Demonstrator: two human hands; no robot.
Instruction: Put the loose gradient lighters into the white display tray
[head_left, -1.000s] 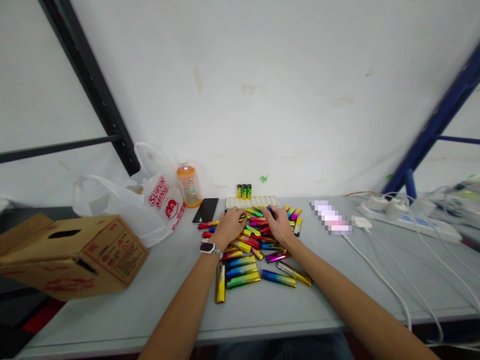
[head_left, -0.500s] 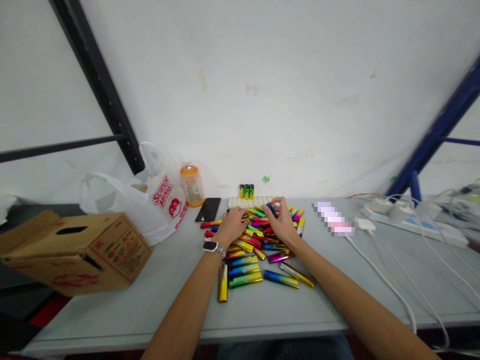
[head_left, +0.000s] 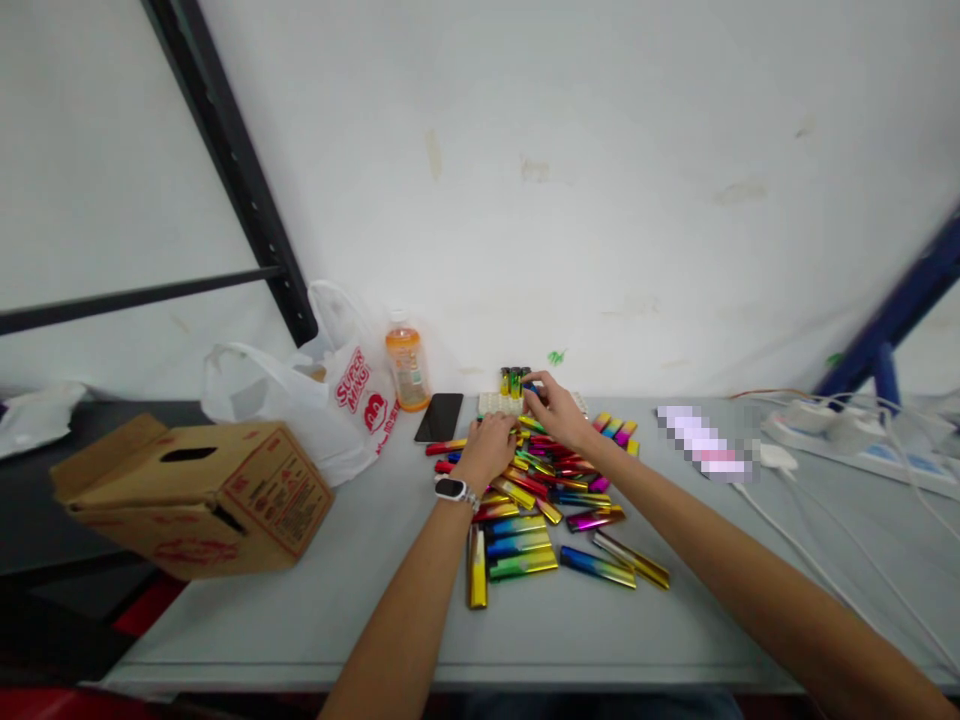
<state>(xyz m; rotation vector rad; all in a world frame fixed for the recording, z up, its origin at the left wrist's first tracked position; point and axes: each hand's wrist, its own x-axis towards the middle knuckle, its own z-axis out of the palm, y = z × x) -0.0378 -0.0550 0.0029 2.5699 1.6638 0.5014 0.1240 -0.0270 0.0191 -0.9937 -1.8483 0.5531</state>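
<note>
Right hand point(head_left: 556, 408) reaching to white tray point(head_left: 491, 403) at wall, fingers pinched on a small dark lighter point(head_left: 530, 387). Left hand point(head_left: 491, 449) palm-down, loosely curled, resting on lighter pile point(head_left: 551, 500) mid-counter point(head_left: 300, 600). Phone point(head_left: 440, 417) just left of tray.

The right hand point(head_left: 556, 410) covers part of the white slotted tray point(head_left: 491, 403) by the wall; what its fingertips pinch is too small to identify, perhaps a dark blue lighter. The left hand point(head_left: 491, 450) hides the far lighters of the multicoloured metallic pile point(head_left: 540, 510), and whether it grips one cannot be told. A pixelated pink-white patch point(head_left: 703, 452) masks a flat object on the grey table point(head_left: 300, 620). The white power strip point(head_left: 862, 450) is cut off at the right edge. Print on the orange drink bottle point(head_left: 406, 360) is illegible.
</note>
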